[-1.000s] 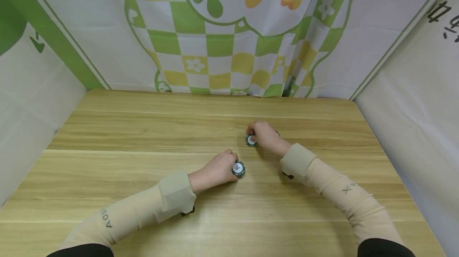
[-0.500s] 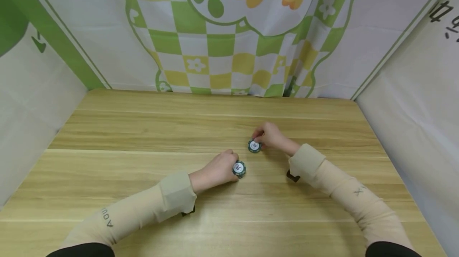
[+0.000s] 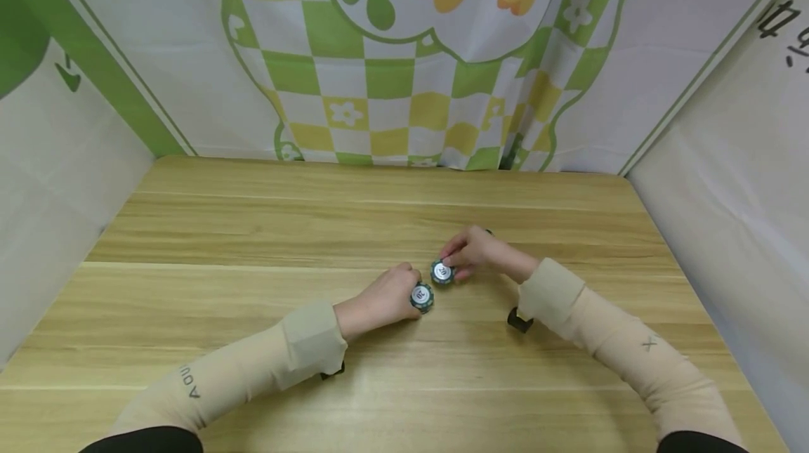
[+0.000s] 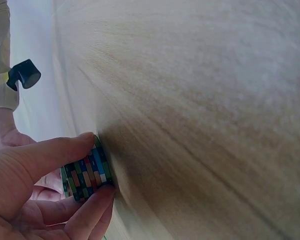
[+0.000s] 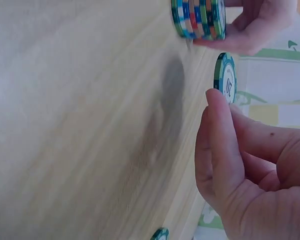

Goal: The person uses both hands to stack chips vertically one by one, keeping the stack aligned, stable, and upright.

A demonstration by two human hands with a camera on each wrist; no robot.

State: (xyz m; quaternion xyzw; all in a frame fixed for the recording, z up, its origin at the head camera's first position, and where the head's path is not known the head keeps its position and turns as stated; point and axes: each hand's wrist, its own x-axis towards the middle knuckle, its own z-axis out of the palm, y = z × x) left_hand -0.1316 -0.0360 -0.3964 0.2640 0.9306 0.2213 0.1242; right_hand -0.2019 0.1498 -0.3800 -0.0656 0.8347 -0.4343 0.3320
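Observation:
My left hand [image 3: 382,298] grips a stack of poker chips [image 3: 421,297] standing on the table. In the left wrist view its thumb and fingers wrap the stack [image 4: 89,172], whose edges show green, blue, red and tan bands. Up and to the right of it, my right hand [image 3: 478,251] pinches one green poker chip [image 3: 442,272] with a white centre marked 20. Held above the wood, this chip [image 5: 226,75] is close to the stack in the right wrist view. Another green chip [image 5: 160,234] lies on the table behind the right hand, mostly hidden in the head view.
The wooden table [image 3: 240,228] meets a green, yellow and white patterned curtain [image 3: 392,77] at its far edge. Pale cloth walls rise at both sides. A small black device [image 3: 520,320] hangs under the right wrist.
My right hand has drawn the single chip off the table spot further back and brought it nearer, towards the stack. The left hand has stayed in place on the stack.

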